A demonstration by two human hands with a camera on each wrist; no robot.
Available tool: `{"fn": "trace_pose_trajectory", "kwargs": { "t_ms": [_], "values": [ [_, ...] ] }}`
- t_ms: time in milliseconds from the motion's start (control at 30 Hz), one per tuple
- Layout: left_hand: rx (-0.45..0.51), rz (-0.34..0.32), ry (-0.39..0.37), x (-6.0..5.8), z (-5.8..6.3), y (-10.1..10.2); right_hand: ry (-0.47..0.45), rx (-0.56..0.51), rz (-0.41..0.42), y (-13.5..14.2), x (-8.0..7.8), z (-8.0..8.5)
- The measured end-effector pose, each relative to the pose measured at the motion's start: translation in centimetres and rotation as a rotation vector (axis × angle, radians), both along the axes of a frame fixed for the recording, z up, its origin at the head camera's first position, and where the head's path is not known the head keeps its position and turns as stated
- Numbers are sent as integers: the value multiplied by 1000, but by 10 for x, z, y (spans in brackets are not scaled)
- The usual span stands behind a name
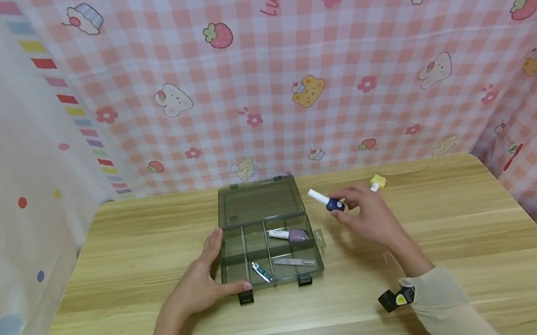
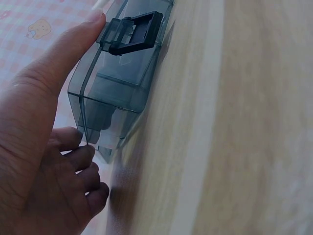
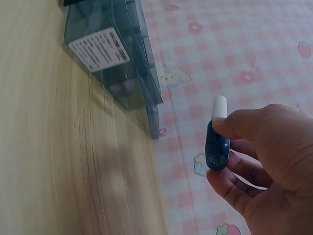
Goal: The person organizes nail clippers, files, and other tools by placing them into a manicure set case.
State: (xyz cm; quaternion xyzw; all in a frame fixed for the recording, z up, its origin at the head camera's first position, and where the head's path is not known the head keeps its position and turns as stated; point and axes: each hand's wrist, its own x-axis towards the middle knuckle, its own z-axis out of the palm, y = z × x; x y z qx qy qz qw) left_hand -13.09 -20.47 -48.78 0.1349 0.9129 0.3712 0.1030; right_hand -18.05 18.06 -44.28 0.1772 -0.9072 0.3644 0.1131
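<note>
A clear grey divided storage box [image 1: 258, 256] lies with its lid [image 1: 259, 202] folded back. My left hand [image 1: 196, 279] holds it at the left side, thumb on the front rim beside a black latch [image 2: 142, 33], fingers along the side wall. Right of the box, my right hand [image 1: 365, 213] pinches a dark blue nail polish bottle [image 3: 216, 145] with a white cap, between thumb and fingers above the table. Inside the box are a purple nail polish bottle [image 1: 298, 235] at the back right, a nail clipper [image 1: 262, 271] at the front middle and a slim silvery tool [image 1: 295, 261] at the front right.
A small yellow bottle [image 1: 378, 180] with a white cap lies behind my right hand on the wooden table [image 1: 445, 220]. A pink checked cloth [image 1: 262, 72] hangs along the table's back edge. The box's right wall carries a printed white label [image 3: 99, 50].
</note>
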Motion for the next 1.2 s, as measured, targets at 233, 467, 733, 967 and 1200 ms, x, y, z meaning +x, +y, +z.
{"fn": "trace_pose_trajectory", "kwargs": {
  "t_ms": [233,467,733,967,1200],
  "values": [
    [1,2,-6,0,1,0,10,0,50,-14,0,1],
    [-3,4,-7,0,1,0,-4,30,90,-27,1,1],
    [-5,-2,-2,0,1,0,-42,43,119,-39,2,2],
    [1,3,-2,0,-1,-1,-90,56,142,-50,4,1],
    [2,7,-12,-1,-1,-1,-114,90,148,-56,7,-1]
  ]
}}
